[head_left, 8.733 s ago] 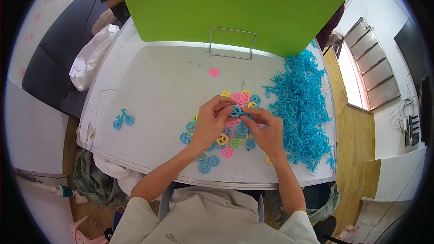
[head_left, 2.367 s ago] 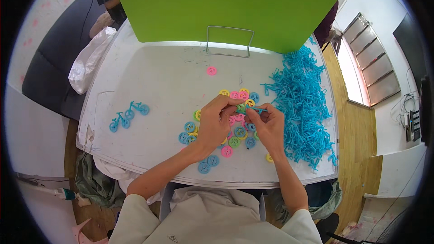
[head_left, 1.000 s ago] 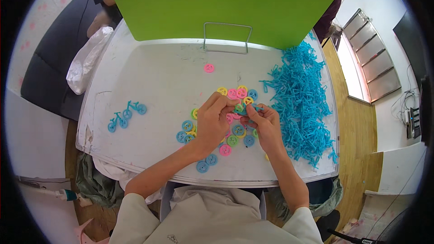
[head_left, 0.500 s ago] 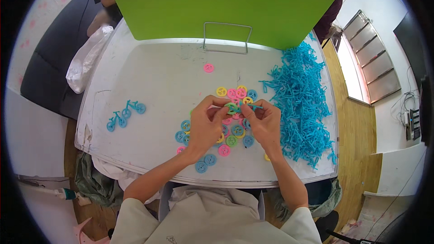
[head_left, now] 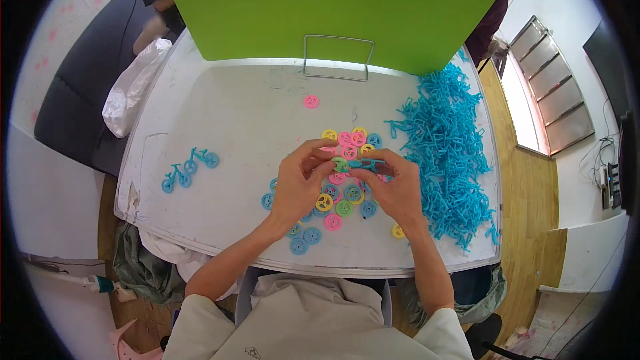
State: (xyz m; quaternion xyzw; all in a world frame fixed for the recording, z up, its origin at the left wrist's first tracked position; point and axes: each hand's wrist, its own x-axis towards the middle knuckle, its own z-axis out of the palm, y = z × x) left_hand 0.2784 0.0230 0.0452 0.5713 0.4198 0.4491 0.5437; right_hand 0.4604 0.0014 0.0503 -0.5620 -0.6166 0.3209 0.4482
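Above the middle of the table, my left hand [head_left: 298, 179] pinches a small green toy wheel [head_left: 339, 165] between thumb and fingers. My right hand [head_left: 395, 187] grips a blue plastic bicycle frame [head_left: 366, 163], one end of which meets the wheel. Whether the two parts are joined is hidden by my fingers. Loose wheels lie under and around both hands, among them a yellow wheel [head_left: 324, 202], a pink wheel [head_left: 333, 222], a green wheel [head_left: 344, 208] and a blue wheel [head_left: 312, 235].
Two toy bicycles with blue wheels [head_left: 177, 179] stand at the left. A large heap of blue frames [head_left: 443, 160] covers the table's right side. A green panel [head_left: 333, 10] with a wire stand [head_left: 338, 57] closes off the back. Beyond the left edge lies a white bag [head_left: 133, 90].
The green wheel has turned in my fingers and the blue frame has swung slightly. My hands have shifted a little, and a yellow wheel beneath them shows more. The whole view has moved slightly.
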